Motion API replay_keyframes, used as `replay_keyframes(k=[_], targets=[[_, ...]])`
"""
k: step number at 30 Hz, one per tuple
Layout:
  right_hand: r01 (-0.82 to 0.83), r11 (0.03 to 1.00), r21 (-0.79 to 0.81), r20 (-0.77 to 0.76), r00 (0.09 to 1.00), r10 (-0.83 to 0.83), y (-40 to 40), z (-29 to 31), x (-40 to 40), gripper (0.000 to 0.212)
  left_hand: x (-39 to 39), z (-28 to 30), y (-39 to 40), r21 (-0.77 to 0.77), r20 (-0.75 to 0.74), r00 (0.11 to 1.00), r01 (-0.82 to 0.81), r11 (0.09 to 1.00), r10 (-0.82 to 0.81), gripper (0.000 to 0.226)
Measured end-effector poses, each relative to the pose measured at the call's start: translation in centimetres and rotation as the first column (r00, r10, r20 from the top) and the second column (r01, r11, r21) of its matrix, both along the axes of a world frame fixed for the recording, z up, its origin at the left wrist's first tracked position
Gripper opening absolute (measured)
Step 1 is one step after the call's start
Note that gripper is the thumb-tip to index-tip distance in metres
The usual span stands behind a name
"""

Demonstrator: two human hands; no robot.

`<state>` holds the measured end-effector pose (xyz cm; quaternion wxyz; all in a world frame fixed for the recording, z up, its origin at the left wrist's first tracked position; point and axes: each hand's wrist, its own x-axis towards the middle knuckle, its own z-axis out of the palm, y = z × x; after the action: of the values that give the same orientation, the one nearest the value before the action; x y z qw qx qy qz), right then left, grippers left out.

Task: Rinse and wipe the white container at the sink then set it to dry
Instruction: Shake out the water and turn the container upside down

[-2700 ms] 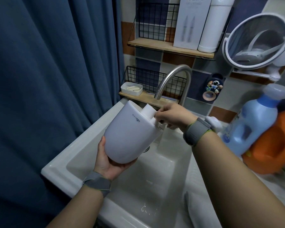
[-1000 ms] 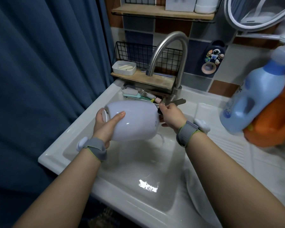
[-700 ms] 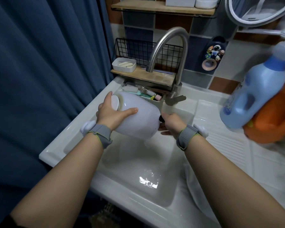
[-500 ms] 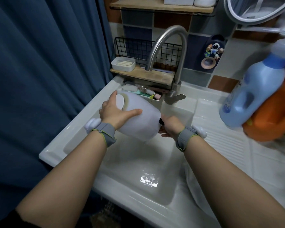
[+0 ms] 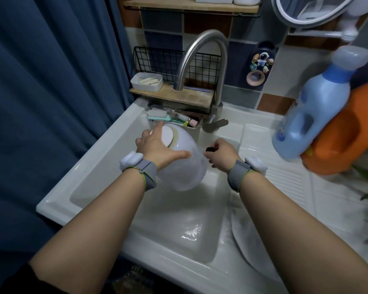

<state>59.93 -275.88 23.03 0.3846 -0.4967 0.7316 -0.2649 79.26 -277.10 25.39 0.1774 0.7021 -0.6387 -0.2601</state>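
The white container (image 5: pixel 185 172) hangs tilted over the sink basin (image 5: pixel 89 166), its flat round base turned up toward the back wall and its wide end pointing down toward me. My left hand (image 5: pixel 157 147) lies over its top side, fingers spread around the base, thumb across the body. My right hand (image 5: pixel 221 153) is at the container's right edge with fingers curled, pinching a small black part (image 5: pixel 209 149) there. The container's opening is hidden from me. No water stream shows under the faucet (image 5: pixel 200 45).
Behind the faucet, a wooden shelf (image 5: pixel 179 94) carries a soap dish (image 5: pixel 147 81); a brush (image 5: pixel 157 115) lies below it. A blue bottle (image 5: pixel 312 107) and orange jug (image 5: pixel 348 132) stand right, above the ribbed drainboard (image 5: pixel 285 183). A cloth (image 5: pixel 242 230) drapes the basin's right side. Blue curtain left.
The container went from upright near the faucet to tipped over, lower in the basin. My left hand shifted from under its bottom onto its top. My right hand stayed at its right edge.
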Motion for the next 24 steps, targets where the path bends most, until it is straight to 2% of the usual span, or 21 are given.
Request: replay_keyframes(k=[6, 11, 16, 24], targets=[[0.072, 0.996, -0.058, -0.023, 0.997, -0.073, 0.5, -0.1, -2.6, 0.028, -1.8, -0.2, -0.4, 0.023, 0.079, 0.995, 0.066, 0.998, -0.067, 0.135], [0.17, 0.983, -0.074, -0.19, 0.965, -0.181, 1.3, -1.1, -5.8, 0.035, -4.4, -0.5, -0.9, 0.028, 0.14, 0.977, 0.162, 0.986, -0.164, 0.129], [0.211, 0.973, -0.098, -0.299, 0.926, -0.231, 2.1, -2.6, -8.1, 0.026, -5.8, -0.9, -1.1, 0.039, 0.176, 0.959, 0.219, 0.975, -0.223, 0.132], [0.184, 0.978, -0.104, -0.378, 0.902, -0.21, 2.5, -4.0, -9.4, 0.034, -7.0, -1.8, -1.3, 0.07, 0.196, 0.949, 0.239, 0.968, -0.249, 0.136]])
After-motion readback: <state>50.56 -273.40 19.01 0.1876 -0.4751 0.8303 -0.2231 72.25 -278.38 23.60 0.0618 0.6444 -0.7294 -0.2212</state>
